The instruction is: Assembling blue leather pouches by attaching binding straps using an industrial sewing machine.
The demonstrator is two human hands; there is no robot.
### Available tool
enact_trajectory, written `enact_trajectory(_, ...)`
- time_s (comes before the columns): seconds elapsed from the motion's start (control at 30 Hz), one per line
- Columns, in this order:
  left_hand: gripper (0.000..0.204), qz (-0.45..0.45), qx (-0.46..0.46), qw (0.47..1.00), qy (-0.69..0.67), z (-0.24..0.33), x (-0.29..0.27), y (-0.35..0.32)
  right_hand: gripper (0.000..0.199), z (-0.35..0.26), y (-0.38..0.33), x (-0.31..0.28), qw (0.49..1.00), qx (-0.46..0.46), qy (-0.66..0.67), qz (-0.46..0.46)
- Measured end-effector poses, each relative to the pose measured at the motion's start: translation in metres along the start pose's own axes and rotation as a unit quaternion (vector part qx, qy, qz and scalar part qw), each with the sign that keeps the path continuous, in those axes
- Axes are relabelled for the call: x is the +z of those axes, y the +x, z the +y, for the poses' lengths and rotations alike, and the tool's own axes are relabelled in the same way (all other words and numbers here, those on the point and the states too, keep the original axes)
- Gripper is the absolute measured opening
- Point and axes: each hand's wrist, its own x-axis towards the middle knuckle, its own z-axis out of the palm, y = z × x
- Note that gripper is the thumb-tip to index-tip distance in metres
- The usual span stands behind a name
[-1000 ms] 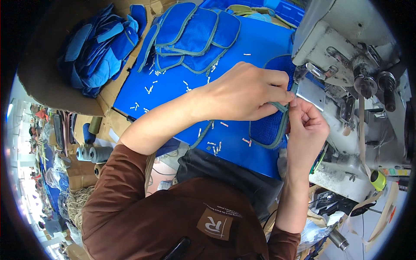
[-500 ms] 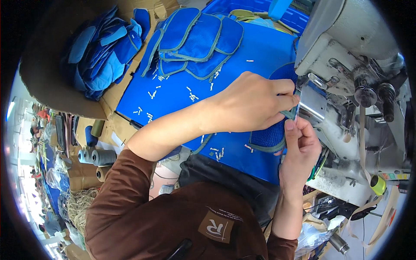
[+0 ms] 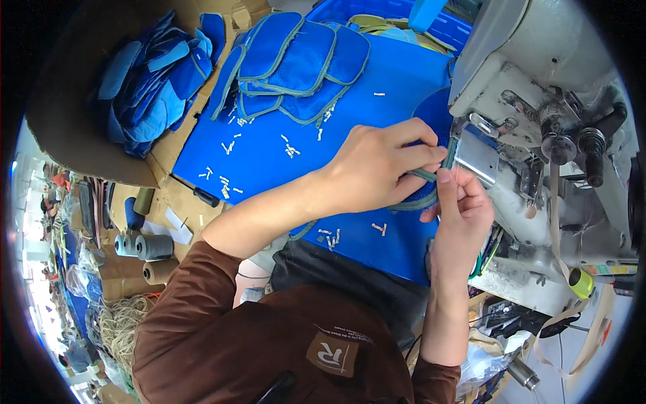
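Observation:
A blue mesh piece with grey-green edge binding (image 3: 434, 111) lies at the right side of the blue table, beside the sewing machine (image 3: 538, 101). My left hand (image 3: 383, 165) reaches across it, fingers closed on the bound edge. Close by, my right hand (image 3: 464, 209) pinches the same binding between thumb and fingers, near the machine's metal plate (image 3: 476, 160). Part of the piece is hidden under my left hand, and its lower bound edge shows just below those fingers. The spot under the machine's needle is not visible.
Finished-looking bound blue pieces (image 3: 289, 57) are stacked at the table's far side. Small white tags (image 3: 289, 147) lie scattered over the blue tabletop (image 3: 269, 168). A cardboard box of blue pieces (image 3: 151, 87) stands far left, with thread cones (image 3: 153, 247) nearer. Tan tape (image 3: 557, 215) hangs at the machine.
The blue piece's lower flap, which stuck out below my hands, has shifted up and is now mostly behind my left hand. A length of binding now shows between both hands' fingers.

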Motion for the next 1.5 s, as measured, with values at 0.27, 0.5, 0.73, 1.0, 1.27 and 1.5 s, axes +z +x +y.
enact_trajectory(0.27,0.023,0.052,-0.06,0.997,0.008,-0.01,0.016,0.004,0.02,-0.003,-0.011,-0.013,0.994,0.034,-0.092,-0.053)
enact_trajectory(0.5,0.02,0.073,-0.075,0.994,-0.035,-0.016,0.021,0.0,0.04,0.022,-0.07,-0.08,0.827,-0.063,-0.559,-0.017)
enact_trajectory(0.73,0.024,0.076,-0.104,0.991,-0.027,-0.012,0.02,-0.003,0.053,0.043,-0.076,-0.101,0.764,-0.058,-0.64,-0.056)
enact_trajectory(1.0,0.063,0.082,-0.074,0.994,0.011,0.009,0.028,-0.006,0.047,0.056,-0.067,-0.103,0.889,0.034,-0.457,0.002)
enact_trajectory(1.27,0.057,0.048,-0.053,0.991,0.11,0.009,0.032,-0.01,0.039,0.069,-0.069,-0.102,0.914,0.039,-0.399,0.054)
enact_trajectory(1.5,0.056,-0.027,0.029,0.975,0.217,-0.005,-0.015,-0.037,0.067,0.041,-0.067,-0.086,0.893,0.011,-0.449,-0.031)
